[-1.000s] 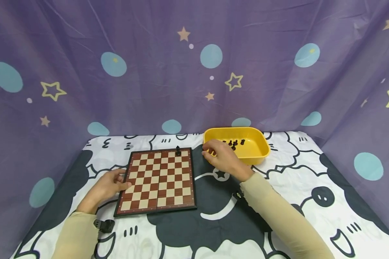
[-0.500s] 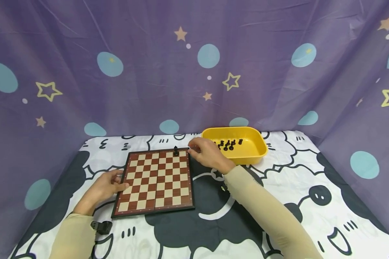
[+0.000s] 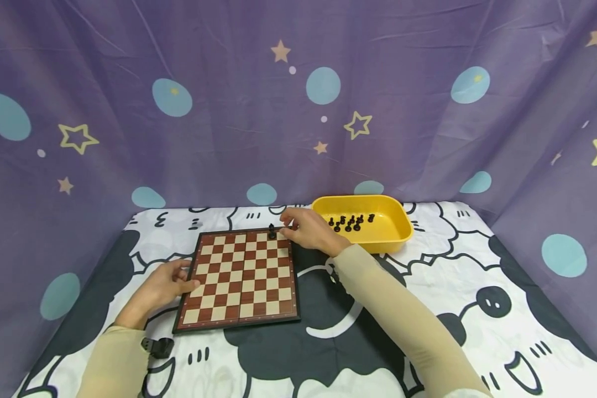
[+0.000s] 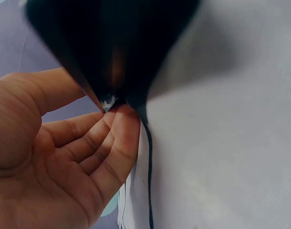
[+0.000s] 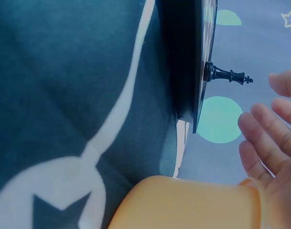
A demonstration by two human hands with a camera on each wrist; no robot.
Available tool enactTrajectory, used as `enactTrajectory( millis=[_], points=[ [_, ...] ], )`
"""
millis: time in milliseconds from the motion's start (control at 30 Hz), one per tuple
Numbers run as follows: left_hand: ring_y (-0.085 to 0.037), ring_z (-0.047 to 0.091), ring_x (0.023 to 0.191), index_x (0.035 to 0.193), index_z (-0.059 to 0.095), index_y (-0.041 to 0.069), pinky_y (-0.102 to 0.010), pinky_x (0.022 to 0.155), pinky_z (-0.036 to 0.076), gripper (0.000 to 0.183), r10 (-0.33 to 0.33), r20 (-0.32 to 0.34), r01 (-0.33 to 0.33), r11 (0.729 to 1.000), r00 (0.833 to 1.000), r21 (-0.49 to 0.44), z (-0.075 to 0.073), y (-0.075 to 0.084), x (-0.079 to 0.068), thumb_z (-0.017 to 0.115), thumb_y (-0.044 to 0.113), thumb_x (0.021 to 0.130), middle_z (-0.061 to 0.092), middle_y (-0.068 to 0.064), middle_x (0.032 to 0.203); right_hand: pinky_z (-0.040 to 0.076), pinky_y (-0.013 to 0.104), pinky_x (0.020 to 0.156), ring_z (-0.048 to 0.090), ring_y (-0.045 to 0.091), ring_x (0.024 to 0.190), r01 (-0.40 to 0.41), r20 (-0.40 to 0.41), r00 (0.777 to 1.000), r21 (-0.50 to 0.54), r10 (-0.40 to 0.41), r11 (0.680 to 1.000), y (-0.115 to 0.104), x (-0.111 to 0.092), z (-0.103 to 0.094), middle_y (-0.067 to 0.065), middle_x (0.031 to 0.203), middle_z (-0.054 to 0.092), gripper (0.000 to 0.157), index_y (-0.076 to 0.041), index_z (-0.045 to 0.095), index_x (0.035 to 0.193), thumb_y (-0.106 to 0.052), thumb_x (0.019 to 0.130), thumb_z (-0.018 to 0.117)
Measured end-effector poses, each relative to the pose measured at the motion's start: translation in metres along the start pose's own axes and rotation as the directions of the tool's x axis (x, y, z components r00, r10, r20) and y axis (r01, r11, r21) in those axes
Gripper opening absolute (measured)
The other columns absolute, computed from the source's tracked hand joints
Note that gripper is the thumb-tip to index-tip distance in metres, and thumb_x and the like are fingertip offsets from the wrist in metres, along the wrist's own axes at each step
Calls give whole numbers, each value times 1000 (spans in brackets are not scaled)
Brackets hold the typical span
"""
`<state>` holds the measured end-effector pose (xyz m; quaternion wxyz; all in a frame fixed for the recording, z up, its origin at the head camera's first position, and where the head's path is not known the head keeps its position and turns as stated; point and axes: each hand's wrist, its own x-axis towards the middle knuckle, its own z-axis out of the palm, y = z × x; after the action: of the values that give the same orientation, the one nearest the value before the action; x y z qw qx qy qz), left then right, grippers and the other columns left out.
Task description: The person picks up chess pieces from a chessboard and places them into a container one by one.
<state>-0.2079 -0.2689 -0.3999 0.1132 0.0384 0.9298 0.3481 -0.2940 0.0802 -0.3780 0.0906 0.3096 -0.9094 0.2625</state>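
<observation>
A brown and cream checkered chessboard [image 3: 241, 276] lies on the patterned cloth. My left hand [image 3: 161, 284] grips its left edge, thumb on top and fingers at the side. In the left wrist view, the fingers [image 4: 114, 157] curl against the board's dark edge [image 4: 121, 47]. One black chess king [image 5: 226, 75] stands upright on the far row, near the right corner. Beside it is my right hand [image 3: 308, 228], over the board's far right corner. Its fingers are loosely bent and apart from the king in the right wrist view, holding nothing.
Right of the board stands a yellow tray [image 3: 400, 235] with several black chess pieces [image 3: 348, 226] in it. A purple curtain [image 3: 298, 160] hangs behind the cloth-covered table. A dark wrist device [image 3: 159, 347] shows at my left sleeve.
My right hand has moved left from the tray's near left rim to the king at the board's far right corner. The left hand has stayed on the chessboard's edge.
</observation>
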Motion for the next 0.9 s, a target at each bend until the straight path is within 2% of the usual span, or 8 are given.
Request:
enactTrajectory(
  millis=[200, 433, 733, 900],
  points=[
    [-24, 48, 85, 130, 35, -10, -36, 69, 42, 74, -1, -4, 1, 1000, 1000, 2, 0, 0, -1, 69, 32, 79, 51, -15, 98, 44, 26, 73, 56, 8, 84, -14, 72, 997, 32, 12, 999, -1, 11, 3, -1, 98, 62, 32, -12, 60, 109, -29, 82, 65],
    [-24, 49, 85, 131, 35, -9, -36, 70, 42, 74, 5, -2, -5, 1000, 1000, -1, 0, 0, 0, 68, 33, 79, 51, -14, 98, 43, 30, 79, 56, 12, 91, -75, 162, 984, 18, 71, 997, -1, 21, 11, -2, 101, 61, 34, -16, 57, 114, -30, 83, 64],
    [-24, 48, 88, 131, 35, -9, -37, 71, 42, 74, 11, -8, -11, 1000, 1000, 9, -2, -2, 2, 68, 33, 79, 51, -13, 99, 43, 31, 78, 55, 11, 87, -86, 197, 977, 42, 76, 995, -1, 32, 19, -4, 96, 61, 31, -15, 58, 112, -28, 84, 63],
    [-25, 49, 87, 131, 35, -9, -37, 71, 42, 75, 10, -4, -10, 1000, 1000, 4, -1, -1, 2, 69, 33, 79, 51, -14, 99, 43, 31, 78, 55, 11, 87, -123, 193, 975, 51, 111, 991, -3, 31, 21, -4, 96, 60, 27, -16, 59, 109, -28, 86, 61]
  ],
)
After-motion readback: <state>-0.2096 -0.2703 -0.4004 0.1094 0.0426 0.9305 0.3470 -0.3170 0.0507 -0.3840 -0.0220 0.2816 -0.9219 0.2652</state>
